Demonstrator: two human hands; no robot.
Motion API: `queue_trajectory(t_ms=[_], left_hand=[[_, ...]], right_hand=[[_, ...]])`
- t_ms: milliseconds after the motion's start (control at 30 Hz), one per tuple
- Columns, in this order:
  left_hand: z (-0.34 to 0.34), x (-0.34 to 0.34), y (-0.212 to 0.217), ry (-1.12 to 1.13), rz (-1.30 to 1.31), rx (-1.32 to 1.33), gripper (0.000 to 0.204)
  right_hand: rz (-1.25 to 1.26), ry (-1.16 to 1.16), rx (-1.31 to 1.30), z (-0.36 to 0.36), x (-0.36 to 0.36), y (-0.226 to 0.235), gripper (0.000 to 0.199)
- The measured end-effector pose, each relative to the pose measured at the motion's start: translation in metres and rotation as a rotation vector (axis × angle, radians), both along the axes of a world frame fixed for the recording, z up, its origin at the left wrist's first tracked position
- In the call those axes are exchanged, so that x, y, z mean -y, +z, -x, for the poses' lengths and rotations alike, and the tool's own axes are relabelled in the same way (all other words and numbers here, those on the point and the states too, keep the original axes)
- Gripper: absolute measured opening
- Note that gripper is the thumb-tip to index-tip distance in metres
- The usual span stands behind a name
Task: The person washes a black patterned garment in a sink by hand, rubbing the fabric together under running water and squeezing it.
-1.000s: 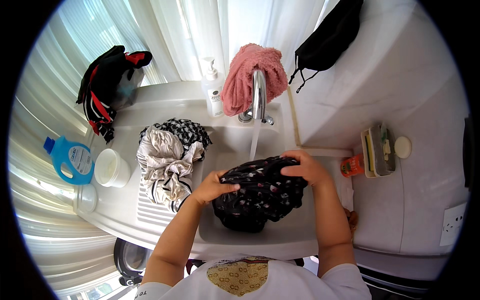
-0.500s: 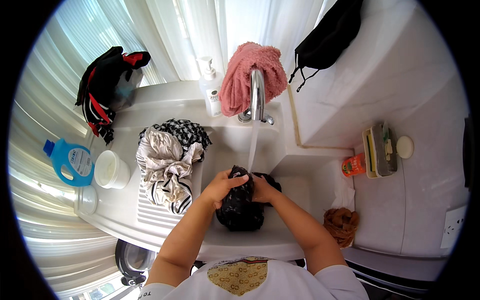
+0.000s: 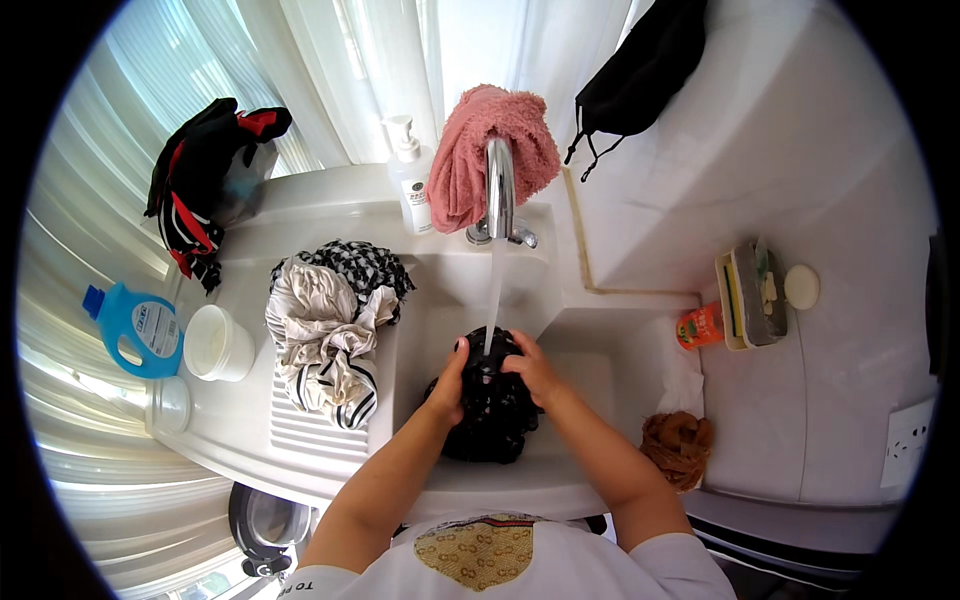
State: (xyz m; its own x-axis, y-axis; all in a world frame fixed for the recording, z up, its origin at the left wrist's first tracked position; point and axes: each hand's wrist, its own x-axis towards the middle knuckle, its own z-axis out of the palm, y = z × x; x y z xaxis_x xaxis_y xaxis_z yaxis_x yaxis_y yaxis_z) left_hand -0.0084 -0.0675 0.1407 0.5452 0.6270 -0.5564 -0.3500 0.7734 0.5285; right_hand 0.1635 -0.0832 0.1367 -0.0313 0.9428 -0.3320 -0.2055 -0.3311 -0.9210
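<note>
A wet black garment with small pale marks hangs bunched in the basin of the white laundry sink. Along its left side my left hand grips the cloth, thumb upward. My right hand holds the upper right part, with the fingers bent over the fabric. Water from the chrome faucet falls straight onto the top of the garment between my hands. Over the faucet's base drapes a pink fluffy towel.
Beige and black-and-white clothes lie on the ribbed washboard. Left of them stand a white tub and a blue detergent bottle. A pump bottle stands behind. At right are a soap caddy and a brown cloth.
My hands have spread from the gathered bundle to its two sides. The black garment now sits with its top under the stream, and the whole view has shifted slightly.
</note>
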Motion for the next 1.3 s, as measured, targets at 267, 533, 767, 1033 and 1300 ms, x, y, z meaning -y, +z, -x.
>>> queue_trajectory(t_ms=[267, 533, 767, 1033, 1300], left_hand=[[-0.008, 0.017, 0.009, 0.16, 0.09, -0.083, 0.071], [-0.016, 0.016, 0.006, 0.167, 0.035, -0.402, 0.048], [-0.002, 0.013, -0.019, -0.103, 0.004, -0.459, 0.044], [-0.009, 0.005, 0.039, -0.36, -0.855, -0.732, 0.05], [0.017, -0.009, 0.078, -0.531, -1.0, -0.425, 0.08]], right_hand=[[-0.344, -0.081, 0.67, 0.057, 0.032, -0.002, 0.052], [-0.305, -0.248, 0.722, 0.063, 0.03, 0.006, 0.032], [-0.037, 0.164, 0.295, 0.02, 0.022, 0.003, 0.045], [-0.663, 0.587, 0.676, -0.02, 0.019, 0.072, 0.092], [-0.143, 0.17, 0.548, -0.02, 0.041, 0.091, 0.049]])
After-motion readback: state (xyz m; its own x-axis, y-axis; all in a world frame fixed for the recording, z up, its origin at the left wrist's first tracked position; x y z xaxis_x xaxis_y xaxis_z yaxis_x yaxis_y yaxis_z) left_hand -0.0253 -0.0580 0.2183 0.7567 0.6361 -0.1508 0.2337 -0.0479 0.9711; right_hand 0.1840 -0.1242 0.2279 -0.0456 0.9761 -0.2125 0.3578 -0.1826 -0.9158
